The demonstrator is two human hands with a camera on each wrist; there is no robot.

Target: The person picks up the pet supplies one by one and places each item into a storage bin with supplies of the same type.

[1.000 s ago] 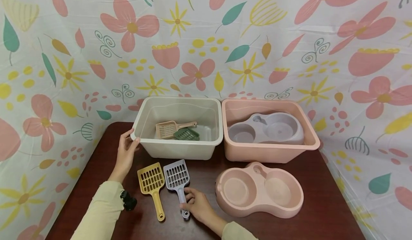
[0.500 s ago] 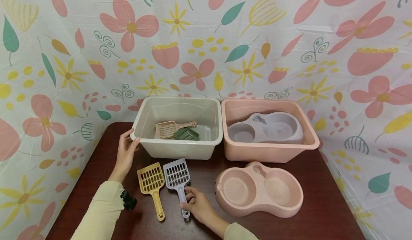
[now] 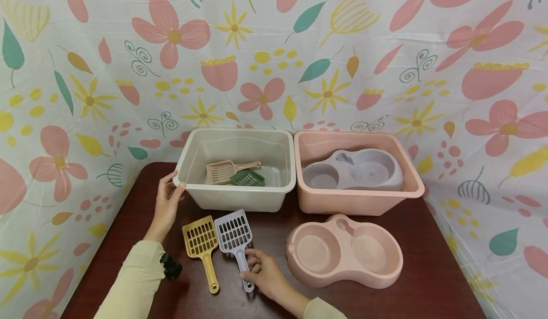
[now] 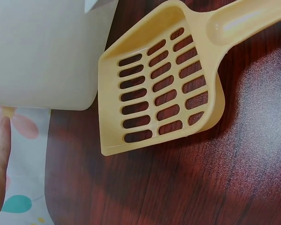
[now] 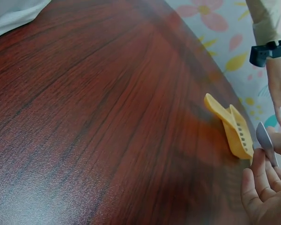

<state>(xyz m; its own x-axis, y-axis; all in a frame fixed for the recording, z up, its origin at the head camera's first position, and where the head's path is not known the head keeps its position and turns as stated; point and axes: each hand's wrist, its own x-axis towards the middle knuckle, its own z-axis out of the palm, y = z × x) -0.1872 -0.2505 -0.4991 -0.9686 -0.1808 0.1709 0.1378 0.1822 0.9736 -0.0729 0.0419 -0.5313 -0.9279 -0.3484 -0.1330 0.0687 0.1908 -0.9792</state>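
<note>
In the head view my right hand (image 3: pixel 266 275) pinches the handle of a lavender litter scoop (image 3: pixel 234 232), its slotted head pointing away from me. The right wrist view shows the thumb and fingers at the handle end (image 5: pixel 266 143). Close to its left lies a yellow litter scoop (image 3: pixel 201 238), seen larger in the left wrist view (image 4: pixel 164 84). My left hand (image 3: pixel 166 202) touches the near left corner of a pale grey litter box (image 3: pixel 239 198), fingers fairly straight. Inside that box are a beige litter scoop (image 3: pixel 221 172) and a green scoop (image 3: pixel 248 178).
A pink litter box (image 3: pixel 351 204) stands right beside the grey one and holds a grey double pet bowl (image 3: pixel 347 181). In front of it sits a pink double pet bowl (image 3: pixel 347 269). Flowered cloth (image 3: pixel 265 48) hangs behind the dark wooden table (image 3: pixel 436 285).
The lavender scoop's head has shifted slightly to the left and away from me, closer to the yellow scoop. My left hand stays at the box corner.
</note>
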